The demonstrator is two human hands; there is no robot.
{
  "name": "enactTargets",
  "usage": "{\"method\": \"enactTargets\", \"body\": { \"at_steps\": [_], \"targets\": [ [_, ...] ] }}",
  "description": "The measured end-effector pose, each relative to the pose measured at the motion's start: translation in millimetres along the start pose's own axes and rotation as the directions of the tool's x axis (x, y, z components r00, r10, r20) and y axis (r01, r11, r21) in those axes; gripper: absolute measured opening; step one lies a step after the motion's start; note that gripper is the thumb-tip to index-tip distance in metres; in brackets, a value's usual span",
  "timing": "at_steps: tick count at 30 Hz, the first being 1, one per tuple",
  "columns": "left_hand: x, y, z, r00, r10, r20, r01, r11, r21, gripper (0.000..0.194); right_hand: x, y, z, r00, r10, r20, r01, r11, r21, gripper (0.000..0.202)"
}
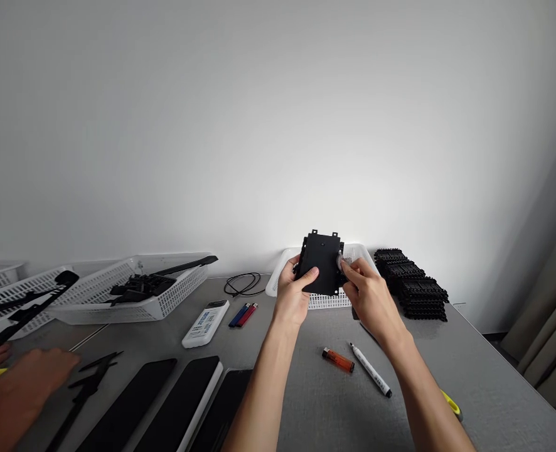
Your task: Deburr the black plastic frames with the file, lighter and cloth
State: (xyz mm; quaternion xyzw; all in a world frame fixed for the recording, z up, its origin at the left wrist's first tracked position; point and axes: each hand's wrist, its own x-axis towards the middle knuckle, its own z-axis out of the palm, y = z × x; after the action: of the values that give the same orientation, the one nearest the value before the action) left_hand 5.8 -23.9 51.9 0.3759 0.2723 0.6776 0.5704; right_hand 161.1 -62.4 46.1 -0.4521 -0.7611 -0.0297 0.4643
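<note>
A flat black plastic panel with small tabs on its top edge is held up, tilted, above the table. My left hand grips it on the left side, with the thumb on its face and the fingers behind. My right hand is closed at the panel's right edge, its fingers pinching something small and greyish that I cannot make out. A dark tip shows below this hand. Behind the panel, partly hidden, stands a white basket. On the table under my right hand lie an orange lighter and a white marker.
Stacked black plastic parts stand at right, near a yellow-handled tool. Left are a white device, two lighters, a cable, dark-faced slabs and a basket of black parts. Another person's hands work far left.
</note>
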Motion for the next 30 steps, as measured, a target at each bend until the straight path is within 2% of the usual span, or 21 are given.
{"method": "enactTargets", "body": {
  "at_steps": [5, 8, 10, 13, 16, 18, 19, 23, 27, 30],
  "targets": [
    [4, 5, -4.1, 0.997, 0.067, -0.035, -0.069, 0.996, -0.054, 0.057, -3, -7, -1, 0.995, -0.079, 0.054, 0.078, 0.997, 0.025, 0.040],
    [4, 7, -5.8, 0.998, 0.061, -0.021, -0.062, 0.997, -0.042, 0.059, -3, -8, -1, 0.996, -0.073, 0.056, 0.070, 0.996, 0.057, 0.037],
    [2, 7, -5.4, 0.999, 0.045, 0.012, -0.044, 0.999, -0.024, 0.062, -2, -6, -5, 0.999, -0.048, 0.024, 0.044, 0.990, 0.137, 0.033],
    [-1, 7, -3.5, 0.998, 0.044, 0.042, -0.043, 0.999, -0.011, 0.063, 0, 0, -13, 0.988, 0.059, -0.145, -0.021, 0.968, 0.251, 0.030],
    [-5, 8, -1.1, 0.997, 0.029, 0.078, -0.030, 0.999, 0.015, 0.063, 1, 5, -16, 0.910, 0.168, -0.378, -0.080, 0.968, 0.236, 0.036],
    [-8, 8, 0.8, 0.993, 0.006, 0.119, -0.012, 0.999, 0.052, 0.063, 2, 8, -13, 0.880, 0.152, -0.451, -0.076, 0.980, 0.184, 0.042],
    [-9, 8, 1.9, 0.990, -0.003, 0.138, -0.007, 0.997, 0.073, 0.062, 3, 9, -9, 0.881, 0.126, -0.455, -0.062, 0.986, 0.153, 0.044],
    [-14, 7, 5.7, 0.986, -0.020, 0.166, 0.001, 0.993, 0.117, 0.061, 4, 10, 5, 0.931, 0.057, -0.361, -0.039, 0.998, 0.056, 0.048],
    [-10, 4, 4.7, 0.996, 0.007, 0.085, -0.011, 0.999, 0.045, 0.065, 1, 3, 10, 0.979, 0.026, -0.203, -0.015, 0.998, 0.056, 0.049],
    [-3, 5, 0.3, 0.999, 0.042, 0.021, -0.042, 0.999, -0.018, 0.065, -3, -7, 8, 0.995, -0.005, -0.095, 0.014, 0.996, 0.092, 0.047]
  ]
}}
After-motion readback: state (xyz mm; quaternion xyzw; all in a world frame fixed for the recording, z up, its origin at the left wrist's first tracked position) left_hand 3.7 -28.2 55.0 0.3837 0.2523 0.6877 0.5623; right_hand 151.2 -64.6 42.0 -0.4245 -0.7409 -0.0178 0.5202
